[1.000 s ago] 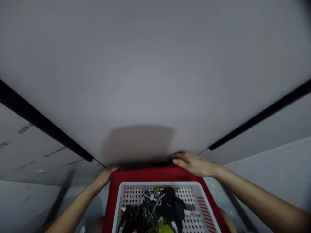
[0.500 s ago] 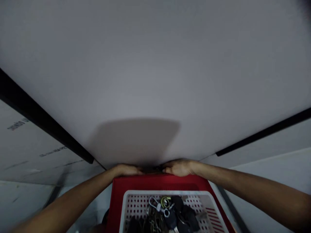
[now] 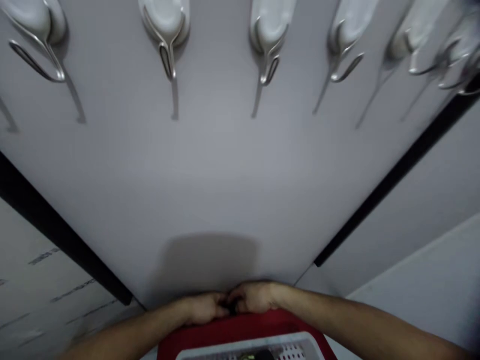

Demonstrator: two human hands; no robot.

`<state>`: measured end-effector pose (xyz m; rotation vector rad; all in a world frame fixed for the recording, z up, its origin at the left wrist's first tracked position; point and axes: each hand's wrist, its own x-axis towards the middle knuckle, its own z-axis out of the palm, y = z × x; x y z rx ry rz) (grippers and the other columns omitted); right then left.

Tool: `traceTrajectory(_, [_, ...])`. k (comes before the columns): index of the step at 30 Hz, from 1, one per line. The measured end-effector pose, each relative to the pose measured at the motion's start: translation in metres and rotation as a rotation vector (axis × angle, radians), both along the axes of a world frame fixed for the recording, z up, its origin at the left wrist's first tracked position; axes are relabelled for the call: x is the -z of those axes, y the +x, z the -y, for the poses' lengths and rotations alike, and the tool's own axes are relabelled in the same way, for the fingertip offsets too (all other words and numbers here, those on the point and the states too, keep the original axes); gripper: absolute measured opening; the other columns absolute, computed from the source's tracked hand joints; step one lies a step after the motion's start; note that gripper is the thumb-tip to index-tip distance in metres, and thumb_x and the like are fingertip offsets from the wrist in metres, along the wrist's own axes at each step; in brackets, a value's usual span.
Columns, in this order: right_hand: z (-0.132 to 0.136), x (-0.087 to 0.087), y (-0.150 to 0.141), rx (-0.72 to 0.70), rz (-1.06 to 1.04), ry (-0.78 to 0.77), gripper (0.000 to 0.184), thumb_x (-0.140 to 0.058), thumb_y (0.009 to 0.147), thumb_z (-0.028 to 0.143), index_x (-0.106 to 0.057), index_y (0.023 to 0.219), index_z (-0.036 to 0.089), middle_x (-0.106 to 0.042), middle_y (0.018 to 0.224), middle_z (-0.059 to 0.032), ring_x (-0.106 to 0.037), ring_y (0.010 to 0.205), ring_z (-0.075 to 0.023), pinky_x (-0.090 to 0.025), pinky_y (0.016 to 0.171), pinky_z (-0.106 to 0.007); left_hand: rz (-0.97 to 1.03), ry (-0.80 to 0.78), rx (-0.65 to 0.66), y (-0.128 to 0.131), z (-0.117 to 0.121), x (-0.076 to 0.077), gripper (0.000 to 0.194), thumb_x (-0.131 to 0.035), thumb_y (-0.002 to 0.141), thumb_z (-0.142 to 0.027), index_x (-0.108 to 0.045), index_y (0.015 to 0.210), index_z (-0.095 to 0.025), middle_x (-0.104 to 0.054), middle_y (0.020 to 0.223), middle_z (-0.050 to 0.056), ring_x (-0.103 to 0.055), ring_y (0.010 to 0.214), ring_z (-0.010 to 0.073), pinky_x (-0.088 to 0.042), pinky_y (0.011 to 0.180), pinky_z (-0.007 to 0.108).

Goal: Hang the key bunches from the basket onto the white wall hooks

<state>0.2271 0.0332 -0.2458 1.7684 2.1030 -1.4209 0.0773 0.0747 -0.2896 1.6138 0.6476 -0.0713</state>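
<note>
My left hand [image 3: 207,307] and my right hand [image 3: 258,297] meet at the bottom centre, fingers curled toward each other. Between the fingertips is something small and dark [image 3: 232,304], too blurred and covered to name. Both hands are just above the far edge of a red surface [image 3: 225,327], close to the grey board. On the red surface stands a white perforated plastic basket [image 3: 243,344], mostly cut off by the lower frame edge. A bit of its dark and yellowish contents [image 3: 262,355] shows.
Several white hooks [image 3: 165,22] with metal wire ends line the upper part of the grey board [image 3: 213,190]. Black strips [image 3: 67,235] edge the board on both sides. A light panel with printed lettering [image 3: 45,257] is at the left.
The view has tilted up, bringing the hooks into sight and pushing the basket down out of frame. My hands have come together and their fingers have curled in.
</note>
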Motion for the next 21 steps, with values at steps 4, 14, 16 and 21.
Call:
traceTrajectory(4, [0.009, -0.007, -0.017, 0.162, 0.017, 0.056, 0.031, -0.042, 0.055, 0.011, -0.06, 0.078, 0.021, -0.055, 0.057, 0.0042, -0.039, 0.045, -0.005, -0.03, 0.042, -0.016, -0.111, -0.06, -0.214, 0.002, 0.013, -0.018, 0.023, -0.051, 0.05, -0.016, -0.057, 0.072, -0.013, -0.051, 0.055, -0.003, -0.039, 0.048, 0.0071, -0.03, 0.049, 0.02])
traceTrajectory(14, [0.06, -0.109, -0.053, 0.343, -0.658, 0.191, 0.029, -0.045, 0.058, 0.017, -0.053, 0.086, 0.013, -0.051, 0.06, 0.0021, -0.039, 0.047, -0.0033, -0.032, 0.047, -0.016, 0.29, -0.116, -0.507, -0.048, 0.066, -0.144, 0.035, -0.056, 0.053, -0.032, -0.049, 0.081, -0.013, -0.051, 0.062, -0.001, -0.043, 0.051, 0.0061, -0.031, 0.051, 0.019])
traceTrajectory(16, [0.086, -0.118, -0.053, 0.242, -0.563, 0.237, 0.031, -0.045, 0.057, 0.015, -0.053, 0.087, 0.013, -0.049, 0.057, 0.0032, -0.036, 0.044, -0.0024, -0.03, 0.044, -0.014, 0.275, -0.026, -0.43, -0.055, 0.093, -0.155, 0.031, -0.054, 0.055, -0.029, -0.049, 0.082, -0.013, -0.05, 0.062, -0.002, -0.043, 0.054, 0.0068, -0.032, 0.053, 0.019])
traceTrajectory(21, [0.137, -0.101, -0.037, 0.009, -0.137, 0.398, 0.031, -0.044, 0.053, 0.011, -0.057, 0.082, 0.016, -0.046, 0.052, 0.0053, -0.032, 0.043, -0.0026, -0.024, 0.039, -0.014, 0.089, 0.259, -0.198, -0.059, 0.145, -0.142, 0.021, -0.047, 0.055, -0.014, -0.054, 0.075, -0.013, -0.049, 0.061, -0.004, -0.039, 0.058, 0.007, -0.029, 0.052, 0.018])
